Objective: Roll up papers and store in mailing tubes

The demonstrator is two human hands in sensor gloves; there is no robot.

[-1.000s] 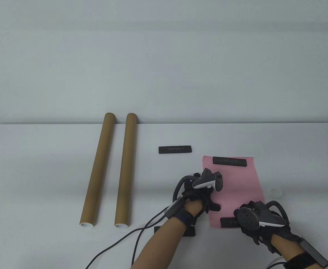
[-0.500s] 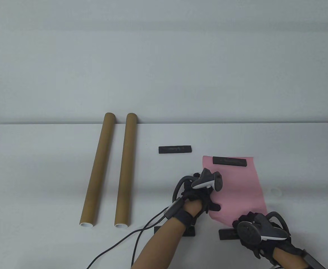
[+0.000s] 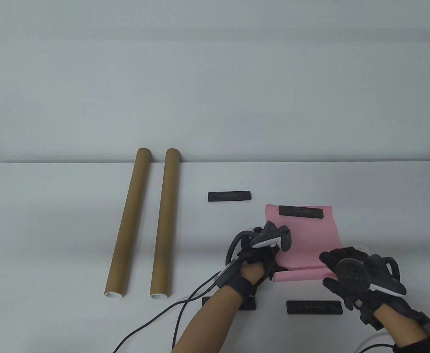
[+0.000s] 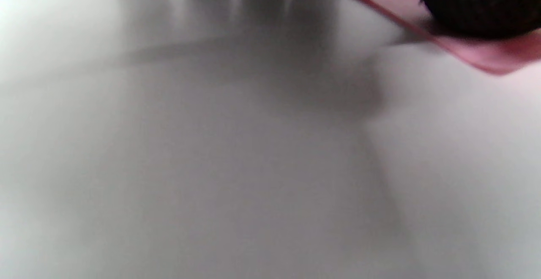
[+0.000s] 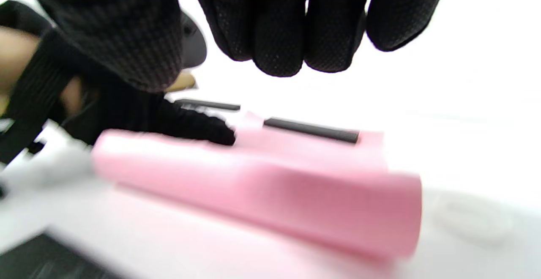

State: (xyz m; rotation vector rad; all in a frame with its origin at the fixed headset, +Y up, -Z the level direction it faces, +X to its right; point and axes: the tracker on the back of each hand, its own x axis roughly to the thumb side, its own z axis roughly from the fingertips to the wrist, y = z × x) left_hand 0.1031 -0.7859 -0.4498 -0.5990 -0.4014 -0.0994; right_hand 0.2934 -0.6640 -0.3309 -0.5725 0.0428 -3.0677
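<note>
Writing: the black bars carried faint marks, too small to read; no brand or label could be made out on the tubes.
Pink paper [image 3: 303, 239]: lay on the right half of the table [image 3: 53, 220], its near edge curled up into a loose roll [image 5: 262, 194]; the rest was still flat.
Far bar [image 3: 301, 211]: sat on the paper's far edge, pinning it.
Near bar [image 3: 314, 307]: lay on the bare table just in front of the roll, clear of the paper.
Other bars: one [image 3: 230, 196] rested left of the paper's far corner; another [image 3: 209, 302] was partly hidden under the left forearm.
Left hand [image 3: 262, 257]: rested at the paper's left edge with fingertips on the sheet; the grip itself could not be made out.
Right hand [image 3: 351, 274]: hung over the roll's right end, fingers [image 5: 279, 25] loosely spread and curved, gripping nothing.
Tubes: two brown cardboard tubes [image 3: 128, 222] [image 3: 166, 222] lay side by side, well left of the paper, near ends open with white rims.
Cap [image 3: 362, 252]: a small white ring lay just right of the paper.
Open room: bare tabletop stretched between the tubes and the paper, and along the far right edge.
</note>
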